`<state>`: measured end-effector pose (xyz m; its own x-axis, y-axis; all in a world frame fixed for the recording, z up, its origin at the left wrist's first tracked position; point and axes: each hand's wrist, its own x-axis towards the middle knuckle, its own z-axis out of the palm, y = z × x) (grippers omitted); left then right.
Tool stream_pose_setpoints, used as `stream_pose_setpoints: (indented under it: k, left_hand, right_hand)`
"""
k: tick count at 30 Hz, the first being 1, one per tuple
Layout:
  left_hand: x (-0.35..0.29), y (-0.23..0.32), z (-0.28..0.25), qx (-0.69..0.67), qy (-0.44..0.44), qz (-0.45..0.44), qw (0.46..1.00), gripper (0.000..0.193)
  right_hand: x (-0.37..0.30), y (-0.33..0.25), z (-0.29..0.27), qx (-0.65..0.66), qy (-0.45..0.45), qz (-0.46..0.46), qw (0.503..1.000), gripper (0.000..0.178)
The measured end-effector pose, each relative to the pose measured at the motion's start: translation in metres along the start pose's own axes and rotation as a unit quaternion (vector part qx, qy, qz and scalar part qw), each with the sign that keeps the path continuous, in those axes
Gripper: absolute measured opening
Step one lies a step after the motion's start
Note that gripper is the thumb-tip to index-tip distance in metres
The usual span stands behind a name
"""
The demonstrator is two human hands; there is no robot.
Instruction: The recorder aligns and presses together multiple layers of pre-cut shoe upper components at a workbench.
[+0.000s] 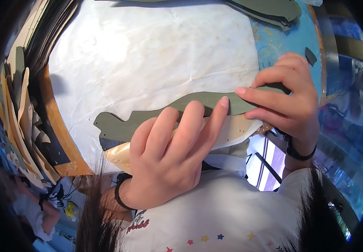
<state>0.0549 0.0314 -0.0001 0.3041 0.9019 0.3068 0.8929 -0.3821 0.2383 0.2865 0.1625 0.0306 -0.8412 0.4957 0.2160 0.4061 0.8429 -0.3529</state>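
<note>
A long, wavy-edged olive-green cut piece of leather-like sheet [148,119] lies along the near edge of the white-covered work surface. My left hand [169,147] rests on it with fingers spread, the index fingertip pressed on its middle; the thumb is hidden. At its right part, my right hand [288,92] has thumb and index finger across the strip, the other fingers curled above. Below the green piece sits a tan sheet [236,126] with small dark dots. A dark textured patch [110,144] shows under its left end.
White sheeting [156,50] covers most of the table, beside a blue surface [273,40] at right. More green pieces [273,10] lie at the far right, with a small dark scrap [310,56] nearer. Stacked cut pieces [26,105] crowd the left edge. Another person's arm [38,201] appears lower left.
</note>
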Motion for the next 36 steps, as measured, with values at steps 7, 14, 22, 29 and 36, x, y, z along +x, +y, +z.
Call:
stream_pose_setpoints:
  k: [7, 14, 22, 29, 36]
  left_hand:
    - [-0.001, 0.001, 0.004, 0.022, 0.013, -0.003, 1.000, 0.058]
    - [0.000, 0.002, 0.003, 0.044, 0.005, 0.002, 0.999, 0.058]
    - [0.006, 0.004, 0.009, 0.019, 0.033, 0.044, 0.998, 0.056]
    - [0.018, 0.007, 0.014, 0.015, 0.025, 0.145, 0.989, 0.046]
    - [0.035, 0.018, 0.026, 0.009, 0.069, 0.112, 0.991, 0.050]
  right_hand:
    - [-0.002, 0.002, 0.002, 0.016, 0.004, -0.002, 1.000, 0.039]
    - [-0.002, 0.005, 0.005, 0.037, 0.002, 0.000, 0.999, 0.038]
    - [-0.005, 0.016, 0.005, 0.059, -0.026, 0.025, 0.998, 0.055]
    - [-0.015, 0.010, -0.004, 0.274, 0.110, 0.198, 0.935, 0.060]
    - [-0.026, 0.002, 0.001, 0.174, 0.180, 0.195, 0.948, 0.050]
